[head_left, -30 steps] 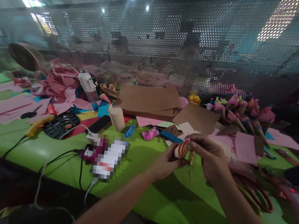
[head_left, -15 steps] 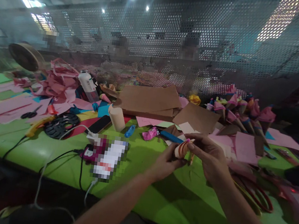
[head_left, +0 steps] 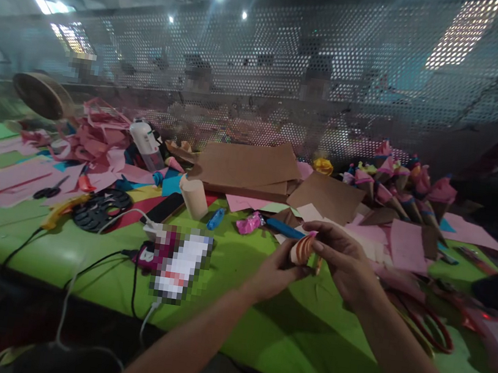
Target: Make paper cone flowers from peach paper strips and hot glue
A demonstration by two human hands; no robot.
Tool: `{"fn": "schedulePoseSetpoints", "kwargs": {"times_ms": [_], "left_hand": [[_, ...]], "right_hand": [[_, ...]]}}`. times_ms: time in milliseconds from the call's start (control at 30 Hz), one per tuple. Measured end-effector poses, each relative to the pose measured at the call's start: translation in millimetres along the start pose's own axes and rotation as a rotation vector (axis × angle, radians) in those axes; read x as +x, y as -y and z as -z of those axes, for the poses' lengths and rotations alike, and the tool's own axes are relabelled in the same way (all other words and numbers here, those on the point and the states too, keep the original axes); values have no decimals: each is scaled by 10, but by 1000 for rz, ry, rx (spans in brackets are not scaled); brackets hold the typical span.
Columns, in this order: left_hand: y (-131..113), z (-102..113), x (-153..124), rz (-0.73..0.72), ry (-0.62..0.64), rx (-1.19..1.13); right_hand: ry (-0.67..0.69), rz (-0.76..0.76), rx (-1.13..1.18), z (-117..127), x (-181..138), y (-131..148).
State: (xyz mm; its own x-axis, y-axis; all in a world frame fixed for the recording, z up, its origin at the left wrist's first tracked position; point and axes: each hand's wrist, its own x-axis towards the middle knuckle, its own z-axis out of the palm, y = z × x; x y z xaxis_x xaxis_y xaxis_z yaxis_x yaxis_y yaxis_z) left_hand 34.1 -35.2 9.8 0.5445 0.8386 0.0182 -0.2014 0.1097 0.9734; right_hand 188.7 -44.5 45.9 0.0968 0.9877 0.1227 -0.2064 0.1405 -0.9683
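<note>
Wrapped in the fingers of my left hand (head_left: 274, 271) is a small paper cone with cream and orange-brown stripes (head_left: 301, 251) and a pink tip. My right hand (head_left: 347, 262) pinches at that tip with thumb and fingers, so both hands meet on the cone. A thin yellowish stick (head_left: 318, 265) shows just below the right fingers; what holds it is hidden. Behind the hands lies a long blue piece (head_left: 284, 227). Left of it are a crumpled pink piece (head_left: 250, 223) and a small blue one (head_left: 215, 219).
A phone (head_left: 185, 264) with cables lies at the left front, near a yellow glue gun (head_left: 61, 211). Cardboard (head_left: 247, 164) and a bottle (head_left: 146, 142) stand behind. Paper cones (head_left: 409, 184) are heaped at the back right; red loop handles (head_left: 440, 327) lie at the right.
Almost nothing differs. The view has shifted very slightly, and both hands keep the same hold on the striped cone.
</note>
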Motion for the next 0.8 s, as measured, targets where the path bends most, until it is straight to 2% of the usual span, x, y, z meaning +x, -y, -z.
{"fn": "schedulePoseSetpoints", "kwargs": {"times_ms": [300,800], "left_hand": [[64,24,14,7,-4,-4],[69,51,24,-10,-7,-5]], "right_hand": [[-42,76,-39,22,24,-59],[-65,63,-4,24,14,-46]]}}
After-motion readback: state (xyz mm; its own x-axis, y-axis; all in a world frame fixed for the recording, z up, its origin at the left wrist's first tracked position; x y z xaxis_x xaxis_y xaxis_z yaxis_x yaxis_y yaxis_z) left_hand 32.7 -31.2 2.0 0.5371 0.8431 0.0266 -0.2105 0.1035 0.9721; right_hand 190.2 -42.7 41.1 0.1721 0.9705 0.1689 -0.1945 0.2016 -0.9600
